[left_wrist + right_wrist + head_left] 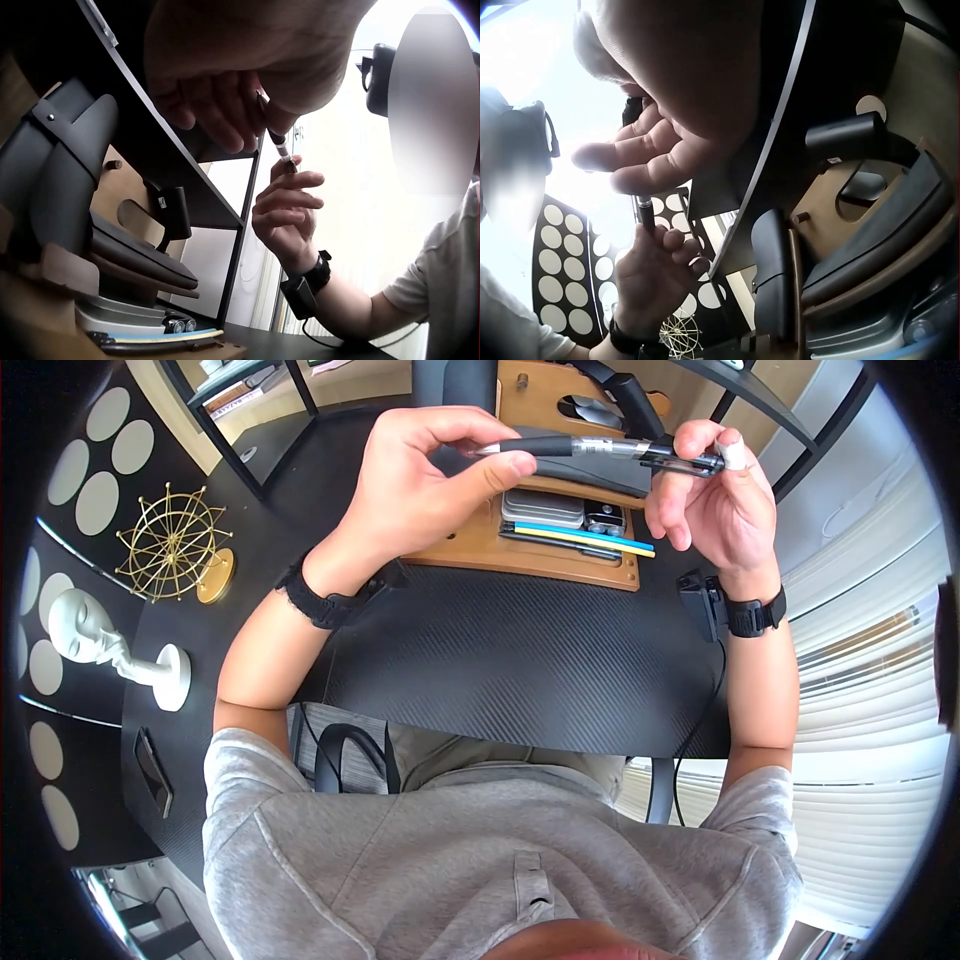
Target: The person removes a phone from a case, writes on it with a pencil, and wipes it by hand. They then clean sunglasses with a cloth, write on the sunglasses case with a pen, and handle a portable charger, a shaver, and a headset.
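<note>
A pen [610, 448] with a clear barrel and a dark grip section is held up level between both hands, above the back of the desk. The left hand [425, 480] pinches it by the pointed end, thumb and forefinger at the dark grip. At the other end, beside the clip, the right hand [735, 510] holds it between thumb and finger, its other fingers loosely bent. Something small and white [734, 456] shows at that hand's fingertips. In the left wrist view the pen [278, 139] slants between the two hands; in the right wrist view fingers hide much of it.
Below the hands stands a wooden desk organizer [480, 555] holding a blue and yellow stick [590, 540] and a black pen [570, 547]. To the left are a gold wire wheel ornament [173, 540], a white head sculpture [90, 630] and a phone [153, 772]. Shelves rise behind.
</note>
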### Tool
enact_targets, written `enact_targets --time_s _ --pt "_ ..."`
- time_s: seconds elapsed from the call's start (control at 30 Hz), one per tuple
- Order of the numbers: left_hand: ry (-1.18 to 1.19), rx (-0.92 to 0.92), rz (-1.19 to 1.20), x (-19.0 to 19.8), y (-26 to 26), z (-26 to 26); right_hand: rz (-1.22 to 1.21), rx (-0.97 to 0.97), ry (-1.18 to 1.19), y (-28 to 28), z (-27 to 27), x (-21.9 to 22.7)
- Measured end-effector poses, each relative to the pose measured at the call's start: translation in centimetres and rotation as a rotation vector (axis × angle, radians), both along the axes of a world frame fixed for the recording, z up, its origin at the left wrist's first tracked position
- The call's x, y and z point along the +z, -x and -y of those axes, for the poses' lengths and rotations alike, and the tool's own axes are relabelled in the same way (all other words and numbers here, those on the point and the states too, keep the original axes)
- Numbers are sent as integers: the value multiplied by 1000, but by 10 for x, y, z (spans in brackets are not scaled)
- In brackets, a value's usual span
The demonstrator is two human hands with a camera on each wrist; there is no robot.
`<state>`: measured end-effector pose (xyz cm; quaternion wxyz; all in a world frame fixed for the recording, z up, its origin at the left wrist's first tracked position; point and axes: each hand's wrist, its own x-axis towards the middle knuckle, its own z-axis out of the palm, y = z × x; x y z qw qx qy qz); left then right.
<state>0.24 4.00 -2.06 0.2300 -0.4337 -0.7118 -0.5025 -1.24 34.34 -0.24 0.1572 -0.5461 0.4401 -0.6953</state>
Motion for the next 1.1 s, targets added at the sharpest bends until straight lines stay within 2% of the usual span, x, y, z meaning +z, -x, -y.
enact_targets --time_s 0.07,0.17,0.27,0.5,0.7,0.8,1.1 --pt "108 -9 -25 3 -2 4 13 42 2 -1 0 0" --pt "99 -2 11 3 -5 1 68 15 23 -16 6 10" --pt "104 -3 -2 2 -3 2 -31 21 -21 -4 -2 6" --pt "143 -1 5 5 -9 -1 -29 -38 -7 -2 -4 3" --pt "170 15 -5 4 -9 -3 57 18 -7 -9 0 8" --pt "175 32 -5 3 -8 -2 2 32 -16 -6 -1 8" --pt "186 17 1 3 -8 -1 -75 -95 -47 -10 -3 8"
